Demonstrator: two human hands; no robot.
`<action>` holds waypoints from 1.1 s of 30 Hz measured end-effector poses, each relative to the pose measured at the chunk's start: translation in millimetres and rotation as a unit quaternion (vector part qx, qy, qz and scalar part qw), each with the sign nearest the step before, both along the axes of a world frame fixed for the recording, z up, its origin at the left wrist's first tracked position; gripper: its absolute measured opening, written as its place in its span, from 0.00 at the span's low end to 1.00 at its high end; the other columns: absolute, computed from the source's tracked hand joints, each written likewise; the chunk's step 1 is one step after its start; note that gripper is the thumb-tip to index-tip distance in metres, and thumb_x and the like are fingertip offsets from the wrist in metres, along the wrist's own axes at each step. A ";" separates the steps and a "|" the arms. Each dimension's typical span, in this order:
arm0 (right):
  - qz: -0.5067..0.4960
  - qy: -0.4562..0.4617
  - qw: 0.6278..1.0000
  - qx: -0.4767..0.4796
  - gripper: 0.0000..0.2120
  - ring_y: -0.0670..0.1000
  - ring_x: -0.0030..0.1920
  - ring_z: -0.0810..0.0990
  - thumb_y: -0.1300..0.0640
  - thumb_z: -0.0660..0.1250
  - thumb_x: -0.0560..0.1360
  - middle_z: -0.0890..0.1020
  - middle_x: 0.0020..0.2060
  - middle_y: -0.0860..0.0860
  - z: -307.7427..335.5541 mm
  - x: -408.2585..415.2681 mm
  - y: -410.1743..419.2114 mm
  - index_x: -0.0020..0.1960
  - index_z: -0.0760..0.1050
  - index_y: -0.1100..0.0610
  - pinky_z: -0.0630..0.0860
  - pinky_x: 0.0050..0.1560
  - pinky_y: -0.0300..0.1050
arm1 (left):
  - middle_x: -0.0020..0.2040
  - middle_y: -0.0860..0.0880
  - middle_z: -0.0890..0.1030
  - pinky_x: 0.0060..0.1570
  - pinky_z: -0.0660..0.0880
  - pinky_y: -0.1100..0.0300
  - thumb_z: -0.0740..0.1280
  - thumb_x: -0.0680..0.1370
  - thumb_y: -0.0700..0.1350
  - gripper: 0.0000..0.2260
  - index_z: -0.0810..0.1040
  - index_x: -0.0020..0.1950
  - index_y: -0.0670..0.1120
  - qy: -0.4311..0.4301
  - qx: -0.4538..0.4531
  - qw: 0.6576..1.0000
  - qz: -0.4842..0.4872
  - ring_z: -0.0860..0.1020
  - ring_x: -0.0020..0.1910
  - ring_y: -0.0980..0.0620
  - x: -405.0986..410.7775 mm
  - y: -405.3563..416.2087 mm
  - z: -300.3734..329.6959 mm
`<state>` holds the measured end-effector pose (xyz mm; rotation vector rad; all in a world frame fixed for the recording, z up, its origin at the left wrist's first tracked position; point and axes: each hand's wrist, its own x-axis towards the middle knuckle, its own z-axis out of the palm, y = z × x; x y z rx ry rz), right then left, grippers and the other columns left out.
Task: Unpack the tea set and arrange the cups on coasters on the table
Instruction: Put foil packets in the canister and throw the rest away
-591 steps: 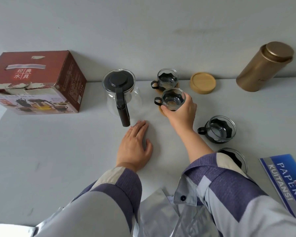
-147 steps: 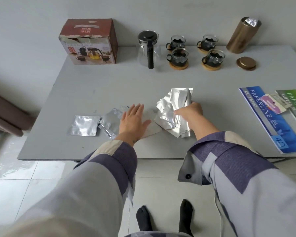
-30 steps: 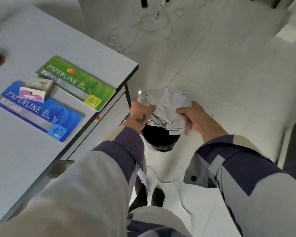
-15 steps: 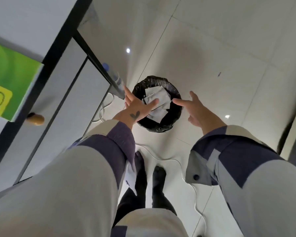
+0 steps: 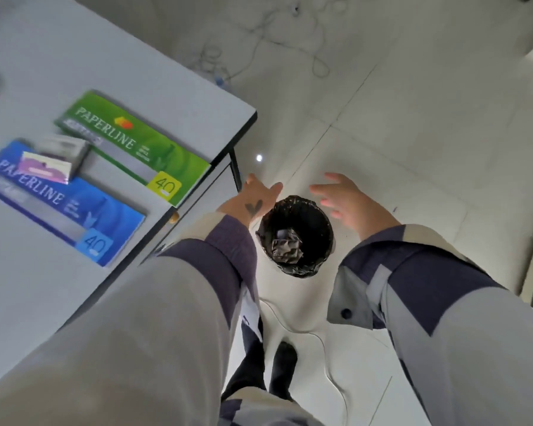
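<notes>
Floor bin (image 5: pixel 294 238) below both empty (fingers spread) hands.

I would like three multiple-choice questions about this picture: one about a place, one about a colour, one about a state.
1. Where does the crumpled foil packaging lie?
A. inside the black waste bin
B. on the table
C. in the right hand

2. Which colour has the Paperline pack nearest the table corner?
A. red
B. green
C. white

3. In what state are the left hand and right hand?
A. both shut on foil
B. one holds a cup
C. both open and empty

Answers: 1 A, the foil shows at the bin's bottom; 2 B, the green pack lies beside the corner, the blue pack farther back; 3 C, fingers spread above the bin, holding nothing.
</notes>
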<state>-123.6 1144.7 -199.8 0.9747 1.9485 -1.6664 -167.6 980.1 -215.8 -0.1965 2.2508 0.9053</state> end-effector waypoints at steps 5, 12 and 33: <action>0.103 0.054 0.993 -0.009 0.28 0.55 0.61 0.76 0.57 0.67 0.75 0.74 0.64 0.54 67.6 -6.0 -55.0 0.72 0.61 0.52 0.69 0.64 0.52 | 0.66 0.42 0.72 0.59 0.70 0.50 0.53 0.79 0.59 0.29 0.62 0.73 0.41 0.043 -0.028 0.998 0.028 0.74 0.60 0.42 11.3 -57.8 77.9; 0.223 0.081 0.971 -0.018 0.28 0.55 0.58 0.78 0.58 0.67 0.75 0.77 0.59 0.53 117.8 -21.2 -156.8 0.71 0.60 0.50 0.71 0.62 0.51 | 0.57 0.44 0.75 0.54 0.77 0.53 0.57 0.80 0.51 0.17 0.70 0.62 0.42 0.102 0.017 0.979 0.178 0.75 0.43 0.51 32.7 -170.1 142.7; 0.469 0.212 0.759 0.399 0.41 0.59 0.66 0.66 0.43 0.74 0.64 0.69 0.66 0.57 62.5 -128.3 -393.4 0.69 0.61 0.57 0.66 0.64 0.53 | 0.71 0.45 0.65 0.64 0.64 0.41 0.74 0.68 0.55 0.39 0.59 0.72 0.46 0.130 -0.205 0.953 0.184 0.61 0.71 0.42 -40.6 -372.6 79.0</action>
